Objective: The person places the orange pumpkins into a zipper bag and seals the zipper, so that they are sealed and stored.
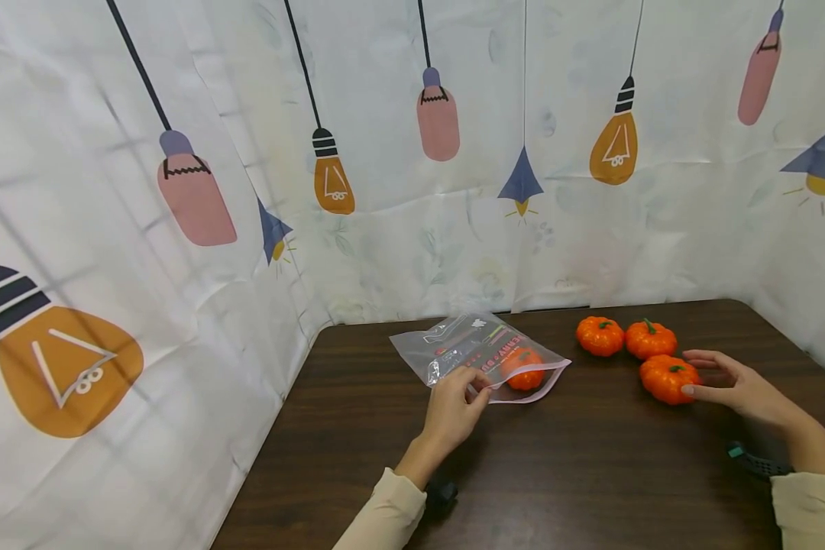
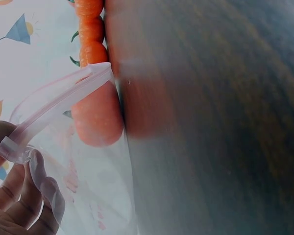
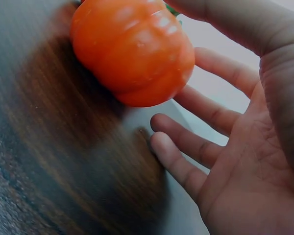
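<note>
My left hand [image 1: 456, 405] pinches the edge of a clear zip bag [image 1: 454, 344] near its mouth, which has a pink zip strip [image 2: 49, 107]. Inside the bag, close to the mouth, sits an orange mini pumpkin [image 1: 525, 370], also visible through the plastic in the left wrist view. My right hand [image 1: 742, 389] is at the right side of another mini pumpkin [image 1: 667, 380] on the table. Its thumb and spread, fairly straight fingers [image 3: 210, 110] lie on either side of this pumpkin [image 3: 132, 54], fingertips right at its skin.
Two more mini pumpkins, one on the left [image 1: 600, 336] and one with a green stem [image 1: 650, 341], lie just behind the one at my right hand. The dark wooden table [image 1: 577, 466] ends at a white curtain [image 1: 399, 252] printed with lamps, at the back and left.
</note>
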A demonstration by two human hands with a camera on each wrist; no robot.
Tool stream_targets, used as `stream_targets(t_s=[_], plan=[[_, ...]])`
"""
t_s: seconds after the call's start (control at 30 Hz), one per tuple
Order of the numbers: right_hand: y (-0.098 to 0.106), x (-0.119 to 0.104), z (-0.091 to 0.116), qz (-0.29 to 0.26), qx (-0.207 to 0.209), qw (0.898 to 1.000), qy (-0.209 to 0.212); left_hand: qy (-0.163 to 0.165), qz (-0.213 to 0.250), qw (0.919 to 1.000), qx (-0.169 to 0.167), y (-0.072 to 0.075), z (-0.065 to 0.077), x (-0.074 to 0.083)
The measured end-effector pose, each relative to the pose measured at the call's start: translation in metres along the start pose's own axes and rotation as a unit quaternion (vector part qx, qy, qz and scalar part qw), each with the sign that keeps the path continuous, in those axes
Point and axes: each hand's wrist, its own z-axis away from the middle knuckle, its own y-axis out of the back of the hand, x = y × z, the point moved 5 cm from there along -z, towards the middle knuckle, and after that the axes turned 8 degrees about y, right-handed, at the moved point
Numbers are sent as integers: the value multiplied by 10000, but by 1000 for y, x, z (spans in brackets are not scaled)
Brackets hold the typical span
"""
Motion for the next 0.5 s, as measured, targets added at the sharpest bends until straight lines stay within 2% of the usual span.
stream_targets(t_s=[0.27,0.5], plan=[[-8,0,-3,161,-99,9998,-56,-32,-18,10000,-49,0,0,1],[-14,2,-3,12,-243,9996,-133,-53,9,9999,-85,0,1,1]])
